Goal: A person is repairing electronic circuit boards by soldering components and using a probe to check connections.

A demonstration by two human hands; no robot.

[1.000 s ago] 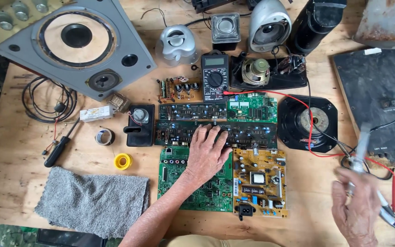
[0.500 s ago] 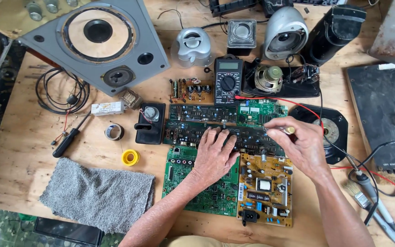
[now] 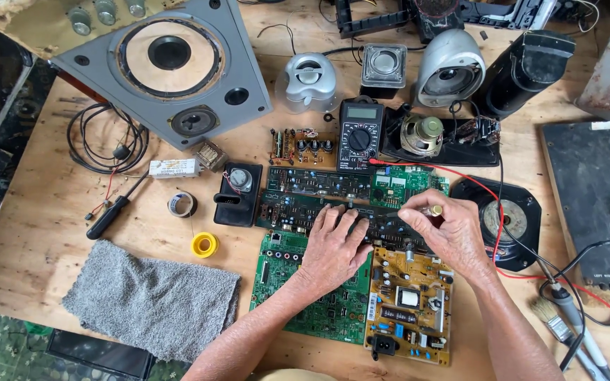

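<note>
My left hand (image 3: pixel 333 245) lies flat with fingers spread on the long dark circuit board (image 3: pixel 291 212) and on the top edge of the green circuit board (image 3: pixel 280 282). My right hand (image 3: pixel 450 233) hovers over the right end of the dark board, thumb and fingers pinched on a small brass-coloured part (image 3: pixel 434 209). Below the right hand lies a yellow-brown power board (image 3: pixel 407 314). A red test lead (image 3: pixel 460 169) runs from the black multimeter (image 3: pixel 360 134) past my right wrist.
A big grey speaker cabinet (image 3: pixel 167 67) fills the far left. Small speakers (image 3: pixel 308 81) line the back. A black speaker driver (image 3: pixel 513 215) sits right of my hand. A grey cloth (image 3: pixel 150 300), screwdriver (image 3: pixel 111 215), yellow tape roll (image 3: pixel 205 245) and brush (image 3: pixel 552 317) lie nearby.
My right hand has come from the lower right, where it held a tool, up and left to the dark board, fingers now pinched. The left hand stays on the boards.
</note>
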